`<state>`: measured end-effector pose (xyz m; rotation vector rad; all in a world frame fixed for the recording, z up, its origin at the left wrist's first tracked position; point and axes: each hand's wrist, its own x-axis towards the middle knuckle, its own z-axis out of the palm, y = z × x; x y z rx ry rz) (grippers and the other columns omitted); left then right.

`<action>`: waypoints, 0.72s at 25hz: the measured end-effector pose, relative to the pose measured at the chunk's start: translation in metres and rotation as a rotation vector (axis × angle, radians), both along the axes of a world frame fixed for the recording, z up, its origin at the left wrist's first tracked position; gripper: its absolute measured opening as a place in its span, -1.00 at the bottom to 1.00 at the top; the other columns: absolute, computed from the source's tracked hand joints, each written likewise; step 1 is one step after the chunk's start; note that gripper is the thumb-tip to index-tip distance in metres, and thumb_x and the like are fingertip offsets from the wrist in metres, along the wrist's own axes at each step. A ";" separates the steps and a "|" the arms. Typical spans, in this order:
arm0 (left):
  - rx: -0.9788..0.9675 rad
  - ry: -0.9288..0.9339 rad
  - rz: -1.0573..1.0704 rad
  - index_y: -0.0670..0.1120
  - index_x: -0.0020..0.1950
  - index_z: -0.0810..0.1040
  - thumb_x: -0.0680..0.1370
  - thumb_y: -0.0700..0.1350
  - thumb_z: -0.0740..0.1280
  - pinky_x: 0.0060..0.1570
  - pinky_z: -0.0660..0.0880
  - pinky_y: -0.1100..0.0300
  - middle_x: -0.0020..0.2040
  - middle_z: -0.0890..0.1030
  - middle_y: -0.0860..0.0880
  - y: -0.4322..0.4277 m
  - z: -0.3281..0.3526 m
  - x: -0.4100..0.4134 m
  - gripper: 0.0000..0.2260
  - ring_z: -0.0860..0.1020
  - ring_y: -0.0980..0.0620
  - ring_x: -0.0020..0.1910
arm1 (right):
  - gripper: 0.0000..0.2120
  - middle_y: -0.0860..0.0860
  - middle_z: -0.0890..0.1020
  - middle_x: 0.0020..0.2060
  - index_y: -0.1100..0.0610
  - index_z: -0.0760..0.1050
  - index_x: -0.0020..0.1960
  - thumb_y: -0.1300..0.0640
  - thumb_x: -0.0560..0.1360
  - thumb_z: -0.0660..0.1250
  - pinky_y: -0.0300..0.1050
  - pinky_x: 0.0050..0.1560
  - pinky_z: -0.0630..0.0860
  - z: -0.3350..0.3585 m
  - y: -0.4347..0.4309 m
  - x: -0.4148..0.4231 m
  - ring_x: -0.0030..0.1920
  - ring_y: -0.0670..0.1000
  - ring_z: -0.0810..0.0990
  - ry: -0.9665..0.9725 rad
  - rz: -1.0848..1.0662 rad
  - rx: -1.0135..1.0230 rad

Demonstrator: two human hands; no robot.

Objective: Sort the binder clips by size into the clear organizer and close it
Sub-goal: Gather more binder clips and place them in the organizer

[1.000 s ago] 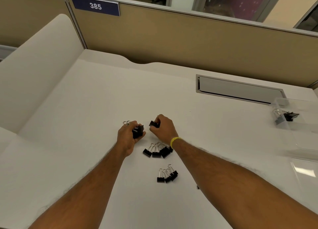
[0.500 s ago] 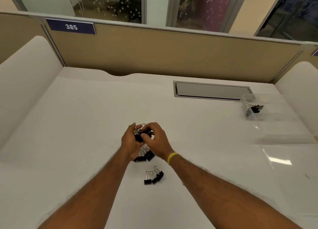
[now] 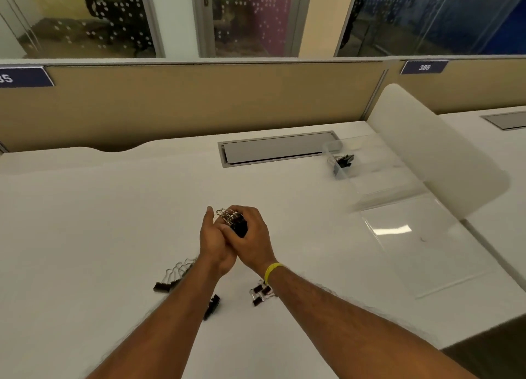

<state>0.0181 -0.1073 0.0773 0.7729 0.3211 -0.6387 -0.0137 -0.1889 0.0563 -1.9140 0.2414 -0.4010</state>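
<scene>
Firmly, right hand grips black clips.

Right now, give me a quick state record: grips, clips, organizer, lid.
left grip: pressed against the held bunch; fingers mostly hidden
right grip: fingers curled over the held bunch
held bunch: black binder clips, wire handles sticking out up-left
loose clips: on the desk by the forearms, as left group, middle group, right group
organizer: clear, far right on the desk, open
stored clips: in the organizer's far left corner compartment
lid: open, lying flat on the near side
</scene>
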 end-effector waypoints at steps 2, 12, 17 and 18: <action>-0.024 0.003 -0.062 -0.22 0.29 0.51 0.60 0.28 0.01 0.19 0.48 0.02 0.16 0.60 -0.21 -0.025 0.002 -0.006 -0.37 0.57 -0.13 0.21 | -0.65 -0.12 0.55 0.07 -0.02 0.51 0.19 -0.01 0.42 0.44 -0.30 0.12 0.51 0.001 -0.026 -0.008 0.11 -0.16 0.53 0.001 -0.046 -0.017; -0.064 -0.037 -0.332 -0.30 0.31 0.47 0.59 0.29 0.00 0.21 0.46 0.03 0.25 0.57 -0.27 -0.151 0.015 -0.041 -0.30 0.56 -0.14 0.24 | -0.83 -0.08 0.66 -0.14 0.04 0.63 -0.05 0.21 0.38 0.42 -0.19 -0.01 0.58 -0.003 -0.149 -0.038 -0.08 -0.11 0.63 0.021 -0.356 0.116; -0.003 -0.130 -0.480 -0.20 0.35 0.48 0.61 0.27 -0.02 0.40 0.33 -0.03 0.28 0.57 -0.17 -0.214 0.015 -0.041 -0.36 0.47 -0.06 0.35 | -0.91 -0.06 0.69 -0.20 0.04 0.65 -0.10 0.19 0.42 0.44 -0.14 -0.06 0.63 0.000 -0.215 -0.037 -0.15 -0.07 0.66 0.045 -0.516 0.393; 0.019 -0.156 -0.500 -0.17 0.37 0.46 0.61 0.26 -0.02 0.44 0.27 -0.05 0.30 0.56 -0.13 -0.226 0.013 -0.039 -0.38 0.45 -0.02 0.36 | -0.91 -0.04 0.69 -0.21 0.05 0.65 -0.10 0.20 0.43 0.43 -0.11 -0.07 0.64 0.001 -0.229 -0.034 -0.16 -0.04 0.67 0.049 -0.552 0.477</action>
